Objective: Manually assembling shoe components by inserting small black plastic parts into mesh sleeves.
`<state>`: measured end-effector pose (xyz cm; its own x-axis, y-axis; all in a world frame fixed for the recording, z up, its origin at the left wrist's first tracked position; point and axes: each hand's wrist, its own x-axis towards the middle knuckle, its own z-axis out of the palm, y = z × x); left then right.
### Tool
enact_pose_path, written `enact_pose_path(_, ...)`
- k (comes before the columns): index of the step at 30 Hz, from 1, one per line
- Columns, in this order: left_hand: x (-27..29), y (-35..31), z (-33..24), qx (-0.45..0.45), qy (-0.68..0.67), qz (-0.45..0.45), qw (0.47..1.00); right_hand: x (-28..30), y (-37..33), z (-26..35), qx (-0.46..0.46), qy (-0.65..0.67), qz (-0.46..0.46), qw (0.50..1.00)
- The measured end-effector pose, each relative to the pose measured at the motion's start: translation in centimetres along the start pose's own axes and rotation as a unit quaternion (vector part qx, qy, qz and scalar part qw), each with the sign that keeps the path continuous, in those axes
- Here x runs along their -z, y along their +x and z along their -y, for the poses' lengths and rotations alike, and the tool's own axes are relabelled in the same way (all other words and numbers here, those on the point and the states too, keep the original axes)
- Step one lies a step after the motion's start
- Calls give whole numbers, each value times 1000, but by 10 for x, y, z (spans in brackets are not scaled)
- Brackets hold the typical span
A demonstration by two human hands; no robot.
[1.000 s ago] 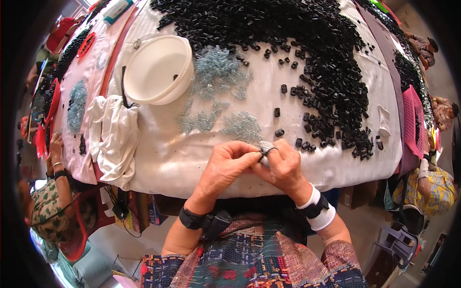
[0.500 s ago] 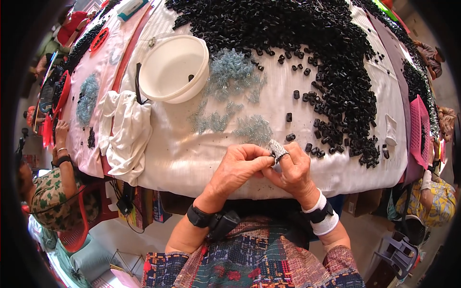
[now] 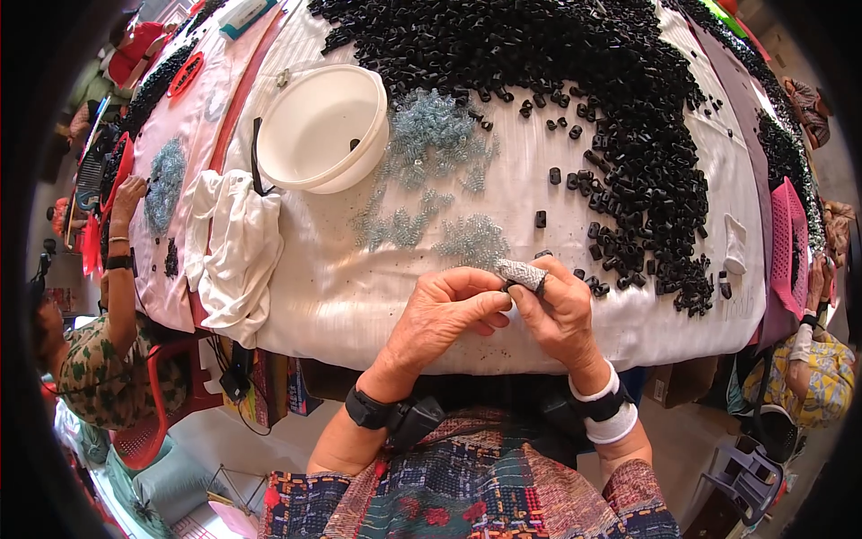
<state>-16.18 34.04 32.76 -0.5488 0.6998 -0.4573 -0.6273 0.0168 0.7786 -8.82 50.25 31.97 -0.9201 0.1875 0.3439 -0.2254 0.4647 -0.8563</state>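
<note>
Near the front edge of the table my hands meet, fingertips almost touching. My left hand (image 3: 440, 314) is closed in a pinch, a small black plastic part (image 3: 509, 287) showing at its thumb and index tips. My right hand (image 3: 561, 314) is closed too, thumb bent toward the index finger; what it holds is hidden by the fingers. A grey knitted finger cover (image 3: 521, 273) sits on the right index finger. Just beyond the hands lies a small heap of thin, pale blue-grey coil springs (image 3: 471, 238). Loose black cylindrical parts (image 3: 540, 219) are scattered to the right.
A large heap of black parts (image 3: 539, 54) covers the far and right side of the white cloth (image 3: 323, 296). More springs (image 3: 431, 126) lie beside a white plastic bowl (image 3: 305, 126) with one black piece inside. A crumpled white cloth (image 3: 232, 251) lies left. People work on both sides.
My right hand has turned, so the covered index finger now points left over my left fingertips. The neighbour's hand on the left has moved farther up the table, to the springs there.
</note>
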Motion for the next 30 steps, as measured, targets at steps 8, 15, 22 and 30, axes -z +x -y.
enact_pose_path(8,0,0,6,-43,10,-14,999,1,-5,-8,-118,151,18,981)
enact_pose_path(15,-1,-1,13,-70,13,-30,997,0,-7,6,-155,196,7,968)
enact_pose_path(22,-8,4,19,-144,55,-65,986,-4,-8,8,-221,185,-32,957)
enact_pose_path(30,-6,4,14,-116,47,-69,990,-7,-10,11,-228,179,-81,954)
